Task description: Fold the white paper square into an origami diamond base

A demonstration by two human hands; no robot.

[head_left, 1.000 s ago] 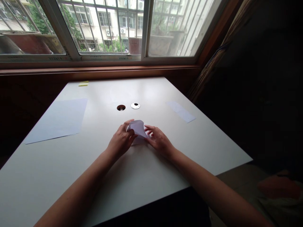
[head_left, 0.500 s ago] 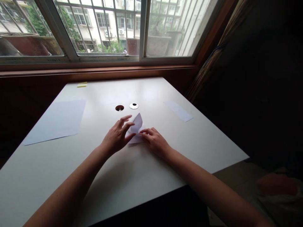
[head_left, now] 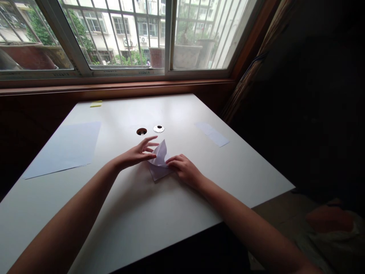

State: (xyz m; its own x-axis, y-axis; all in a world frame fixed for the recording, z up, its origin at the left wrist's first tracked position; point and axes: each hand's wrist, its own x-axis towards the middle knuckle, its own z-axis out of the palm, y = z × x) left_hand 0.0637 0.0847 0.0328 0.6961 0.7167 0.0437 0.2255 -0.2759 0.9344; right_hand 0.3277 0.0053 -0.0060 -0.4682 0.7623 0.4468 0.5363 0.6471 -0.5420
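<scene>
A small folded sheet of white paper [head_left: 160, 172] lies near the middle of the table, one pointed flap standing up from it. My right hand [head_left: 185, 167] rests at its right side, thumb and fingers pinched on the paper's edge. At the left of the raised flap is my left hand [head_left: 139, 152], its fingers stretched out and apart. The left thumb tip meets the flap's lower left side; the fingers behind the flap are partly hidden.
On the white table [head_left: 176, 228], larger white sheets [head_left: 64, 148] lie at the left and a paper strip [head_left: 212, 134] at the right. Beyond my hands are a round hole [head_left: 142, 131] and a metal cover [head_left: 159, 129]. Yellow slips [head_left: 96, 103] lie near the barred window [head_left: 128, 38].
My left hand has turned and shifted left, its fingers straighter and more spread. The folded paper has turned a little, showing more of its lower part. My right hand keeps its pinch.
</scene>
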